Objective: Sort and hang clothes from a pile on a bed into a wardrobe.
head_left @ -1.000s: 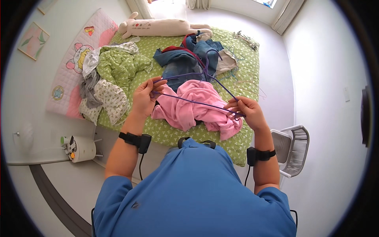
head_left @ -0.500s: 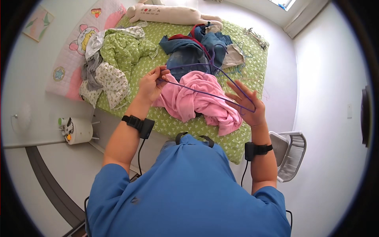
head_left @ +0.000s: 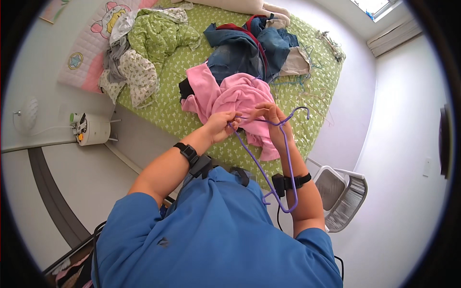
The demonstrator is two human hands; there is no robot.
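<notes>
Both hands meet over the pink garment (head_left: 230, 96) on the bed (head_left: 177, 108). The left hand (head_left: 220, 126) and right hand (head_left: 272, 117) have fingers clamped on the purple hanger (head_left: 286, 158), which hangs down along the right forearm.

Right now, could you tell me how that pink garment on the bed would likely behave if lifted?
The pink garment lies crumpled in soft folds, so it is probably floppy and would drape. It looks like light cloth, unlikely to slip or roll.

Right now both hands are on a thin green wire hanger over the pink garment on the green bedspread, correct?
Not quite: the thin wire hanger is purple, not green. The head view shows the left hand and right hand on it, over the pink garment on the green bedspread.
</notes>
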